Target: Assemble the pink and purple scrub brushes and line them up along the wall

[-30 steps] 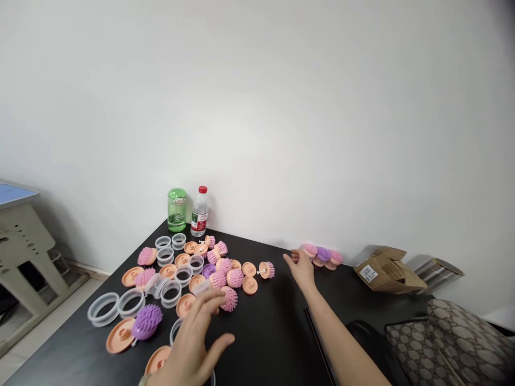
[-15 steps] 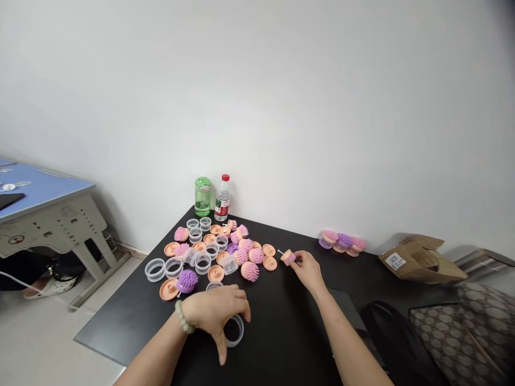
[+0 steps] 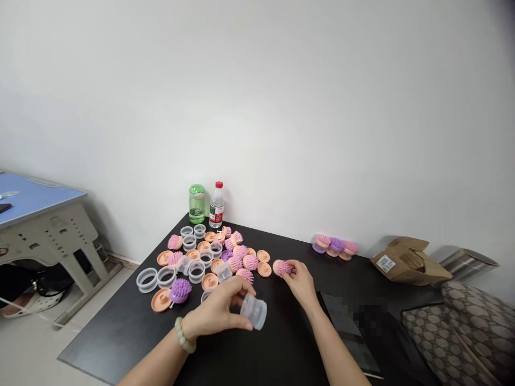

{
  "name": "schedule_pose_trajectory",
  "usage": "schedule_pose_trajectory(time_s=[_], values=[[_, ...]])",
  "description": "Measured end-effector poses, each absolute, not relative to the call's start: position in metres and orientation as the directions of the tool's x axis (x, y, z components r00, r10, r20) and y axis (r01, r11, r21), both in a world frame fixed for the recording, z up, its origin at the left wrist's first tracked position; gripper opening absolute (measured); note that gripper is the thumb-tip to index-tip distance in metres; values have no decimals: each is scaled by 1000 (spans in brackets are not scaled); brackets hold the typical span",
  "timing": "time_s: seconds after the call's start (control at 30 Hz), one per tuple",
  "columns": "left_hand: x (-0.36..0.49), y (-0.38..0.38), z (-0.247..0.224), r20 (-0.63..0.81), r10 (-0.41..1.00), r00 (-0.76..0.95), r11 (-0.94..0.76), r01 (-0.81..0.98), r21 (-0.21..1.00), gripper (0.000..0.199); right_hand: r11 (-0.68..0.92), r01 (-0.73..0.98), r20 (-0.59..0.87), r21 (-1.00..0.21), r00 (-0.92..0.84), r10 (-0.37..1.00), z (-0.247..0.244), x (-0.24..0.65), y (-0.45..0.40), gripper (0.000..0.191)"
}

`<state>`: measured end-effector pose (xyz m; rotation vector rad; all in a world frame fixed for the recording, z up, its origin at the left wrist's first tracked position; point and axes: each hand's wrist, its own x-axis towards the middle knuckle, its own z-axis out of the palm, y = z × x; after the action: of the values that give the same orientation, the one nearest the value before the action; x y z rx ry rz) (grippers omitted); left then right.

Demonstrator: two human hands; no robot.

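Observation:
Between the thumb and fingers of my left hand [image 3: 223,309] is a clear plastic ring [image 3: 254,311], tilted and raised over the black table [image 3: 120,327]. My right hand [image 3: 300,281] pinches a pink brush head [image 3: 282,268] by its bristles, with its peach base facing left. Just left of that lie peach discs [image 3: 264,269]. Further left are several clear rings [image 3: 147,280], more pink brush heads, and a purple brush head [image 3: 180,290] beside a peach disc [image 3: 161,300].
A green bottle [image 3: 197,205] and a red-capped bottle [image 3: 216,206] stand by the wall. Three assembled brushes [image 3: 335,245] sit at the back. A cardboard package [image 3: 408,261], a dark flat item [image 3: 350,327] and a patterned bag [image 3: 430,327] are on the right.
My left hand has closed on the clear ring and lifted it from the table. The brush head in my right hand has turned, and its white stem no longer shows. The view has shifted slightly.

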<state>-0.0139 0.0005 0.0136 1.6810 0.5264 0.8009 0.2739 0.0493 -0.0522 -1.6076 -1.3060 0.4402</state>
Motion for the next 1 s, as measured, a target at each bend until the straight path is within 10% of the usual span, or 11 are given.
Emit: schedule_pose_trajectory(time_s=[0.17,0.43,1.0], values=[[-4,-1,6,109,773,626,154,-352,923,56,113,288,210,-951,334,919,-40,275,19,31],[0,1,4,71,858,509,164,-400,902,52,215,-127,202,-968,112,973,-5,247,-39,42],[8,-3,-4,44,841,539,183,-360,915,55,358,85,352,-930,-78,933,-4,210,-52,29]])
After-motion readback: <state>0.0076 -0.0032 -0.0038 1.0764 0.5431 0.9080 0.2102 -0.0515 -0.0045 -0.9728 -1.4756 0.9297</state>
